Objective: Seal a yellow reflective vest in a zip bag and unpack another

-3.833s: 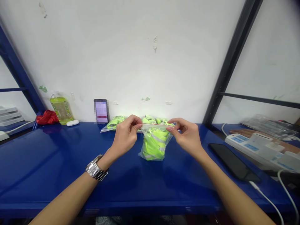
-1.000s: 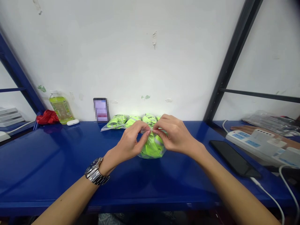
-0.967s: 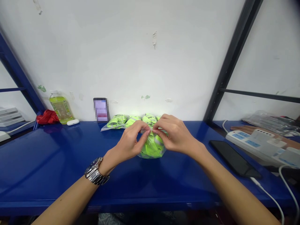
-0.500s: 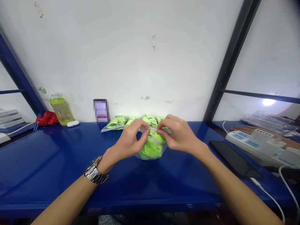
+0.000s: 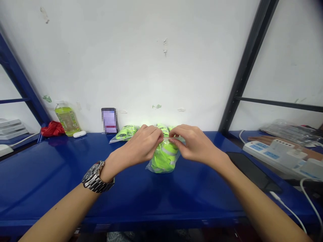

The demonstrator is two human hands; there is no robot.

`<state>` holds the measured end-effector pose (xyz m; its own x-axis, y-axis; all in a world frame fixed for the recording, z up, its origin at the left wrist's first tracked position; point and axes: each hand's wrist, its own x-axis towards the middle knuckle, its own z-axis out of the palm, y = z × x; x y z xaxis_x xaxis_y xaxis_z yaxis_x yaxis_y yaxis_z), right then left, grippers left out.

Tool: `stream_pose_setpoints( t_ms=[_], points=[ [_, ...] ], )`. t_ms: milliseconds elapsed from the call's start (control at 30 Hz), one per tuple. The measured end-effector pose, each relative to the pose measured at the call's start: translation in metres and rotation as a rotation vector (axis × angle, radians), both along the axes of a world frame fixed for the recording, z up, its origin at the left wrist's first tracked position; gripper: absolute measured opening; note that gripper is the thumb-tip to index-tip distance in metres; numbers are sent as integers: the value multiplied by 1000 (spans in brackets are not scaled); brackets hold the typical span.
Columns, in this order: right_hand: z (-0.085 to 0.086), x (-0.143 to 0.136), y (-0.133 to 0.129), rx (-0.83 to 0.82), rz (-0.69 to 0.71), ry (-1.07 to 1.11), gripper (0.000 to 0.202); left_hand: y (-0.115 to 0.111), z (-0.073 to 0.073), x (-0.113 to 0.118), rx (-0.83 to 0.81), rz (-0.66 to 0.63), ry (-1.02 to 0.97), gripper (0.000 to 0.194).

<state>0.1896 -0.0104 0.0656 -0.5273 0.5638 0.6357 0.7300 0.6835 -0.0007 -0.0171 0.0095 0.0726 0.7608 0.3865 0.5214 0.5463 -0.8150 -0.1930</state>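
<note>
A clear zip bag [image 5: 161, 169] stands on the blue table, its top edge between my two hands. Inside it is a folded neon-yellow fabric item [image 5: 164, 156] with grey reflective strips. My left hand [image 5: 143, 143], with a metal watch on its wrist, is closed on the bag's top edge left of its middle. Pinching the same edge a little to the right is my right hand [image 5: 190, 141]. More bags of the same neon fabric [image 5: 127, 132] lie behind, against the wall, partly hidden by my hands.
A phone [image 5: 109, 120] leans on the wall, with a white earbud case [image 5: 79, 134], a drink bottle [image 5: 67, 119] and red cloth [image 5: 52, 129] to its left. On the right are a black phone [image 5: 252, 171] on a cable and a power strip [image 5: 267, 151].
My left hand has turned, its thumb and fingers drawn together on the bag's edge, with the wrist shifted slightly left. The right hand stays in nearly the same place.
</note>
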Motion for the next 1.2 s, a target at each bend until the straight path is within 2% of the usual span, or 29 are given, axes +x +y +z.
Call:
stream_pose_setpoints(
  t_ms=[167, 367, 533, 633, 733, 867, 1000, 1200],
  points=[
    [-3, 0, 0, 25, 8, -10, 16, 1, -2, -2, 17, -15, -11, 17],
    [-12, -11, 1, 195, -40, -76, 21, -1, -3, -4, 13, -28, -15, 14],
    [-20, -17, 4, 311, -104, -24, 20, -5, 0, -3, -4, -26, -5, 13],
    [-19, -13, 4, 249, -61, 13, 17, -4, 3, -5, -66, -1, -13, 13],
    [-14, -2, 3, 85, -35, 58, 8, -1, 5, -9, -160, 11, -59, 12],
    [-13, 11, 1, -88, -30, 167, 8, -1, 6, -13, -227, 23, -90, 13],
    [-19, 7, 3, -20, 40, 293, 8, -5, 11, -10, -254, 18, -55, 13],
    [-16, -10, 3, 77, 15, 319, 11, -7, 24, 7, -152, 11, 68, 16]
  ],
)
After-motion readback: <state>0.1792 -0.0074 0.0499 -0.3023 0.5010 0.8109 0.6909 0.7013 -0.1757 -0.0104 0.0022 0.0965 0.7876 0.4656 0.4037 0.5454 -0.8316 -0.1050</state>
